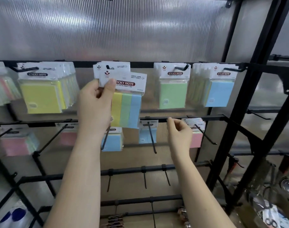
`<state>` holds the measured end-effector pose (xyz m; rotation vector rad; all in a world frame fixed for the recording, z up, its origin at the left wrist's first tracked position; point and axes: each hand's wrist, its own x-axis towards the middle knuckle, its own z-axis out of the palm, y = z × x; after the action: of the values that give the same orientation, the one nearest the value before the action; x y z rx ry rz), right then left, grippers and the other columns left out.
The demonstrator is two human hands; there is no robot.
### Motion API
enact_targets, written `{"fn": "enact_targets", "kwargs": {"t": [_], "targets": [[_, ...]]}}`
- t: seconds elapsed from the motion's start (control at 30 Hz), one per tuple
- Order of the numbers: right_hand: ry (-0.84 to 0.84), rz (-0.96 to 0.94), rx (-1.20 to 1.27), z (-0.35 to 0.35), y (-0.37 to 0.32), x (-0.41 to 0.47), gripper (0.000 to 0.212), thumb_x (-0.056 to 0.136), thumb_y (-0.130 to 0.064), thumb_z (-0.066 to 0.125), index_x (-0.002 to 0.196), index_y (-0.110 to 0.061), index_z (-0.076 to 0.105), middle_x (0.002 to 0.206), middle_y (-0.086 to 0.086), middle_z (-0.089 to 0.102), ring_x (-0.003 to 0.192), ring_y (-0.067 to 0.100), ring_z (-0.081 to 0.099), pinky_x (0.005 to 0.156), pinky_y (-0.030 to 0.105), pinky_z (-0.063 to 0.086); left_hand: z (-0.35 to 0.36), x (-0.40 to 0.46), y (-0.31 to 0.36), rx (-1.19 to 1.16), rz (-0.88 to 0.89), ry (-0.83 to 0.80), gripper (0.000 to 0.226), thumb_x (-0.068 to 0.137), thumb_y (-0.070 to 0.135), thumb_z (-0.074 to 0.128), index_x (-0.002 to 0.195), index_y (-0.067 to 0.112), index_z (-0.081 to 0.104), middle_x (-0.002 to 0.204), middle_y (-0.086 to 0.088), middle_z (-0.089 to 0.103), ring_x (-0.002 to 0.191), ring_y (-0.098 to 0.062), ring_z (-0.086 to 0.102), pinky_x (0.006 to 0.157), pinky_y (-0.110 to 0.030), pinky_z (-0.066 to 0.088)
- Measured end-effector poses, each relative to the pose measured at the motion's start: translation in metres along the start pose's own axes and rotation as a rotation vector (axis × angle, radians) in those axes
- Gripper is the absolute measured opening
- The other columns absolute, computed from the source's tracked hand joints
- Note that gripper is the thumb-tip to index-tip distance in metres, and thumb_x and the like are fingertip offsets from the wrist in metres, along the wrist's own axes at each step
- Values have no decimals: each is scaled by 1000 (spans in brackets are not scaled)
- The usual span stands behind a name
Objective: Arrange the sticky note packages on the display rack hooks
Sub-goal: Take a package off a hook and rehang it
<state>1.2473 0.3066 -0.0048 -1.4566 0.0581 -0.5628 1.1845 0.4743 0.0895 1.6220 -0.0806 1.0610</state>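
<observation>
— Background? Ribbed translucent wall panel [124,30] behind black display rack [239,99].

— Hands?

— Left hand [95,106] raised at top row, thumb and fingers pinching header card of tri-colour sticky note package [126,104], yellow, green, blue, tilted in front of middle hook [108,66]. Right hand [179,134] lower, holding nothing, fingers loosely curled, forefinger tip at second crossbar [198,118].

— Around them?

— Yellow packs [41,96] hanging left, green pack [172,94] and blue pack [220,92] right. Pink and blue packs on lower row; bare hooks underneath.
</observation>
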Motion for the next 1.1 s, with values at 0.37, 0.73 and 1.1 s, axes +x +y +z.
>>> {"fn": "enact_targets", "kwargs": {"t": [0.37,0.73,1.1], "targets": [[-88,-59,-86,28,2,-36,22,89,-23,61,68,-16,65,60,-11,60,59,4,52,59,22,43,-12,44,-6,41,13,142,33,86,32,60,58,21,46,51,11,37,51,-6,31,52,-30,35],[-152,-97,-122,31,0,-44,23,89,-19,61,65,-17,62,57,-14,57,56,-2,48,56,11,39,-10,43,-12,43,71,101,36,86,31,60,70,-2,56,55,8,44,53,-7,34,53,-25,30],[-194,-104,-163,31,1,-47,30,89,-18,60,59,-20,56,47,-18,51,48,-4,43,48,7,34,-7,45,-10,105,53,104,40,86,26,61,56,12,38,50,7,35,47,-7,27,48,-22,22]]}}
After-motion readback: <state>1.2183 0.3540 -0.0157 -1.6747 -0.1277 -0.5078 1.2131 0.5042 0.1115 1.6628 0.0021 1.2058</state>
